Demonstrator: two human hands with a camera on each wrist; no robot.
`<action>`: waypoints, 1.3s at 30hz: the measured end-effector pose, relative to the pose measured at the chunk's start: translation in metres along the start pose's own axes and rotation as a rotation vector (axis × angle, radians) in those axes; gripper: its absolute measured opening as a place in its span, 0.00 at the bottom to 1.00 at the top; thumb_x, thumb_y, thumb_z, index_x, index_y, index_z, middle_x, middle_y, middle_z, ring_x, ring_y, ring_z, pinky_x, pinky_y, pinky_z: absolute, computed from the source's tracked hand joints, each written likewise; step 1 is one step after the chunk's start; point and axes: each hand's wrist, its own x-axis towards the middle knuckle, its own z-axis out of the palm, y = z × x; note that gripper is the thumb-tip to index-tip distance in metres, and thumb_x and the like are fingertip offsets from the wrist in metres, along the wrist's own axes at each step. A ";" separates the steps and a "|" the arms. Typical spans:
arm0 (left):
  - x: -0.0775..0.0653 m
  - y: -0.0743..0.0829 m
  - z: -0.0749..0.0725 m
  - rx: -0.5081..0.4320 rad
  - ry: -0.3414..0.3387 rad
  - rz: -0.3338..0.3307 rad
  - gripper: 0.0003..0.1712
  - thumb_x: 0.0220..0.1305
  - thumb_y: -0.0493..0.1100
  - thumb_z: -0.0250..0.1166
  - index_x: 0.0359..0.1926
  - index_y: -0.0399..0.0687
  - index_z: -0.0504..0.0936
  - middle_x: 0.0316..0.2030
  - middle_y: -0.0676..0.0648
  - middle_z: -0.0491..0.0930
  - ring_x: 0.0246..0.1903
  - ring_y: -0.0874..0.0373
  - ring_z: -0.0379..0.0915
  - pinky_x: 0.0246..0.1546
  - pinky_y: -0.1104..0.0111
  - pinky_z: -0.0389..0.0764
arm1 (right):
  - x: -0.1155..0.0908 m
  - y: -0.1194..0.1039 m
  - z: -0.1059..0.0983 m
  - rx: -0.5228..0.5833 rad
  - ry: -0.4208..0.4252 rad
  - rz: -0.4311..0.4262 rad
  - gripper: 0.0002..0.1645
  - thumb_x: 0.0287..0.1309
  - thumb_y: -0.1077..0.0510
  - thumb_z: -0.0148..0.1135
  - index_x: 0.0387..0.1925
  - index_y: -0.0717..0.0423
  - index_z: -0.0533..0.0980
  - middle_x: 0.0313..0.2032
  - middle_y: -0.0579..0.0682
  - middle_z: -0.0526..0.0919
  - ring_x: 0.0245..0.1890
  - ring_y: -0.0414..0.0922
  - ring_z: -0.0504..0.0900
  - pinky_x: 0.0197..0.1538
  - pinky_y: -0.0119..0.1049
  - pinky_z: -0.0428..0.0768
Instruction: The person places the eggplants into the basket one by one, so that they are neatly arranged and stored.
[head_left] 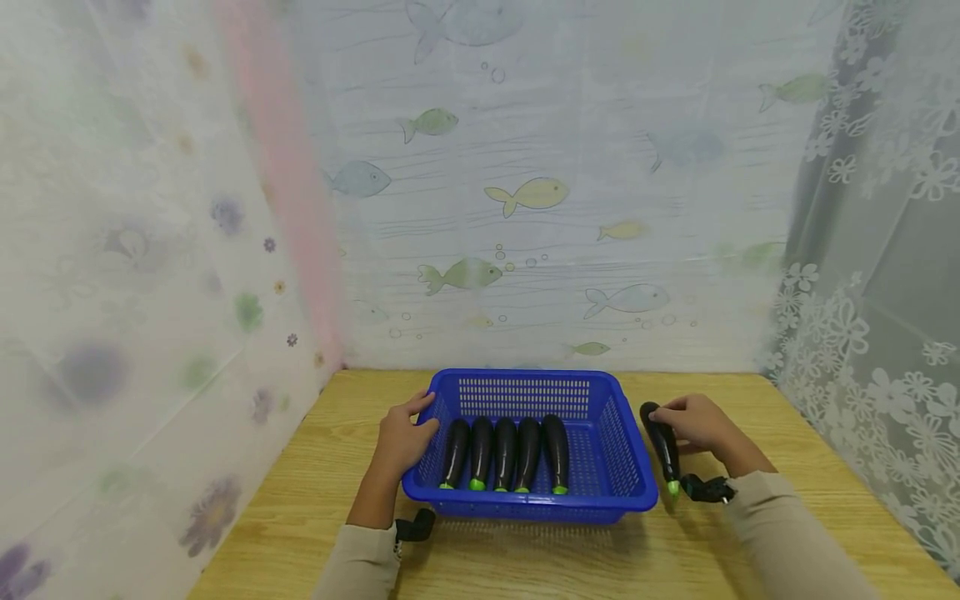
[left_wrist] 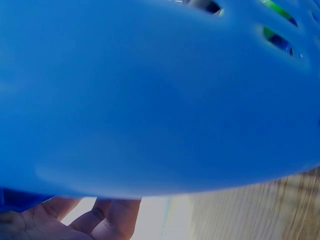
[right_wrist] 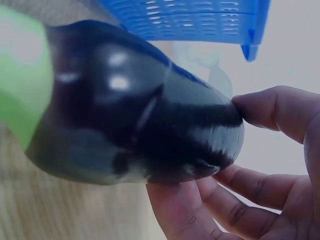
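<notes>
A dark eggplant (head_left: 663,446) with a green stem end is pinched near its far end by my right hand (head_left: 697,423), just right of the basket. In the right wrist view the thumb touches one side of this eggplant (right_wrist: 135,110) and the fingers the other. My left hand (head_left: 405,439) grips the left rim of a blue plastic basket (head_left: 525,502). Several eggplants (head_left: 506,450) lie side by side in its left and middle part, green ends toward me. Most of the left wrist view is the basket's blue wall (left_wrist: 150,110), with fingers (left_wrist: 115,220) partly hidden below it.
The basket stands on a light wooden table (head_left: 300,517). Behind it hangs a curtain with fish prints (head_left: 536,193); flowered sheets (head_left: 150,333) close off the sides. The right part of the basket shows its bare floor (head_left: 588,454).
</notes>
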 end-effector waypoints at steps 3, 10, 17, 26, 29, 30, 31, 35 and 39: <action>0.000 0.001 0.000 -0.003 0.000 -0.001 0.32 0.65 0.41 0.63 0.71 0.47 0.76 0.74 0.47 0.69 0.74 0.35 0.61 0.64 0.38 0.71 | 0.000 -0.005 -0.005 -0.006 0.012 -0.002 0.38 0.72 0.46 0.58 0.66 0.75 0.69 0.59 0.73 0.76 0.53 0.61 0.83 0.45 0.49 0.89; -0.001 0.001 0.000 -0.005 0.001 0.005 0.32 0.65 0.40 0.63 0.71 0.47 0.77 0.74 0.47 0.70 0.74 0.36 0.62 0.64 0.38 0.72 | -0.001 -0.019 -0.011 0.004 0.018 -0.022 0.38 0.74 0.46 0.56 0.68 0.75 0.67 0.61 0.75 0.75 0.55 0.64 0.84 0.46 0.49 0.89; -0.001 0.002 -0.001 -0.006 0.001 0.001 0.32 0.65 0.40 0.63 0.71 0.47 0.77 0.74 0.46 0.69 0.74 0.35 0.61 0.65 0.38 0.71 | -0.006 -0.041 -0.015 0.019 0.009 -0.051 0.41 0.74 0.45 0.55 0.70 0.75 0.65 0.61 0.75 0.75 0.55 0.64 0.84 0.46 0.48 0.89; 0.000 0.001 0.000 -0.008 0.003 -0.001 0.32 0.64 0.41 0.64 0.71 0.47 0.77 0.74 0.47 0.70 0.75 0.37 0.60 0.67 0.38 0.69 | -0.007 -0.058 -0.016 0.022 0.007 -0.055 0.42 0.74 0.45 0.55 0.71 0.76 0.63 0.62 0.75 0.74 0.57 0.65 0.83 0.46 0.47 0.89; 0.000 0.001 0.000 -0.010 0.002 0.000 0.32 0.65 0.40 0.64 0.71 0.47 0.76 0.74 0.47 0.70 0.75 0.36 0.61 0.67 0.39 0.69 | -0.007 -0.065 -0.013 0.037 0.000 -0.063 0.41 0.74 0.45 0.55 0.71 0.75 0.63 0.61 0.73 0.76 0.55 0.63 0.85 0.46 0.47 0.89; 0.000 0.001 0.000 -0.010 0.001 0.000 0.32 0.65 0.40 0.63 0.71 0.47 0.76 0.74 0.47 0.70 0.75 0.36 0.61 0.67 0.39 0.70 | -0.007 -0.067 -0.012 0.043 -0.003 -0.065 0.41 0.74 0.45 0.55 0.71 0.74 0.63 0.61 0.73 0.76 0.55 0.62 0.85 0.46 0.47 0.89; 0.000 0.001 0.000 -0.009 0.001 0.001 0.32 0.65 0.40 0.63 0.71 0.47 0.76 0.74 0.47 0.69 0.75 0.36 0.61 0.67 0.39 0.69 | -0.007 -0.069 -0.011 0.049 -0.006 -0.065 0.40 0.74 0.46 0.56 0.71 0.74 0.64 0.60 0.72 0.77 0.54 0.60 0.86 0.45 0.47 0.89; 0.001 0.000 0.000 -0.009 0.002 0.006 0.32 0.65 0.40 0.63 0.71 0.46 0.76 0.74 0.46 0.70 0.75 0.36 0.61 0.67 0.39 0.69 | -0.004 -0.076 -0.006 0.074 -0.019 -0.061 0.39 0.73 0.47 0.57 0.71 0.74 0.64 0.60 0.71 0.78 0.51 0.56 0.87 0.45 0.47 0.89; 0.000 0.000 0.000 0.000 0.003 0.011 0.32 0.64 0.40 0.63 0.70 0.46 0.76 0.74 0.46 0.70 0.74 0.37 0.62 0.67 0.39 0.69 | -0.002 -0.079 0.001 0.080 -0.034 -0.064 0.38 0.73 0.48 0.58 0.70 0.74 0.66 0.60 0.71 0.78 0.52 0.58 0.87 0.46 0.48 0.89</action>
